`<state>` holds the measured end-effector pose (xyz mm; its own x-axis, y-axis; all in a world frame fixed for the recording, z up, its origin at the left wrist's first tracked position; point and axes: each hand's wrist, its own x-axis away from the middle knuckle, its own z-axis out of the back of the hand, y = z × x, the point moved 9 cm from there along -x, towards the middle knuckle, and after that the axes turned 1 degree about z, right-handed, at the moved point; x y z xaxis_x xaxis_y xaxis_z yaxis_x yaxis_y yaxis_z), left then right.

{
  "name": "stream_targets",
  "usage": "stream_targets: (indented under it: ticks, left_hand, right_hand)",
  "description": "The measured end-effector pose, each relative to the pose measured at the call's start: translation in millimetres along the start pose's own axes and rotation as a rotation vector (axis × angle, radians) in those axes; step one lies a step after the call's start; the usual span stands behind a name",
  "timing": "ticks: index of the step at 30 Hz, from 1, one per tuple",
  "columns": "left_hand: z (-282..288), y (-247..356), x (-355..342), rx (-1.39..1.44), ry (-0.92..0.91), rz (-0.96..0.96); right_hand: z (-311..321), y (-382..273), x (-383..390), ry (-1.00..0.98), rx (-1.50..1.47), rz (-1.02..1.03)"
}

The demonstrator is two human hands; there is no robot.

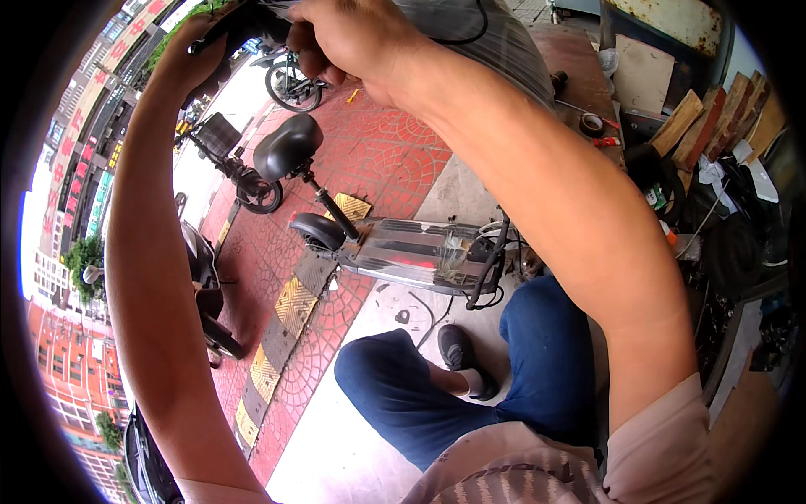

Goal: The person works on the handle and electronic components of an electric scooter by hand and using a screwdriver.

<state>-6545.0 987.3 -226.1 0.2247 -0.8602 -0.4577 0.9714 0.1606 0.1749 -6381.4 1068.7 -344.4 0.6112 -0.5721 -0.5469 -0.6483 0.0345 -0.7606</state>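
Both my arms reach up to the top edge of the head view. My left hand (191, 63) is closed around a black object (252, 27) that the picture's edge partly cuts off; its kind cannot be made out. From the other side, my right hand (357, 38) has its fingers curled in against the same object. Below my hands, an electric scooter lies across the ground, with a black saddle (288, 147) on a post, a rear wheel (317, 228) and a long grey deck (403, 252). Dark cables (494, 269) hang at the deck's right end.
My bent legs (403, 386) are close to the scooter. A yellow-and-black kerb ramp (294, 307) runs along the red paving (369, 168). Parked bikes (256, 189) stand to the left. At right are a roll of tape (592, 125), wood offcuts (714, 118) and clutter.
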Motion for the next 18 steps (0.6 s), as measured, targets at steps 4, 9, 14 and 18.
stream_targets:
  ticks: [4,9,14,18]
  left_hand:
    - [1.7,-10.3,-4.7,0.011,0.018,0.03]
    - [-0.4,-0.9,2.1,-0.001,0.037,0.038]
    - [-5.5,-3.5,-7.3,0.039,0.012,0.006]
    - [-0.9,-15.8,-9.5,0.038,-0.047,-0.018]
  right_hand:
    - [-4.7,14.8,-5.9,0.028,-0.128,-0.12]
    - [-13.9,25.3,5.6,0.098,-0.468,-0.378]
    - [-19.7,18.4,0.8,0.322,-0.718,-0.39]
    - [-23.8,-5.9,-3.6,0.202,-0.311,-0.223]
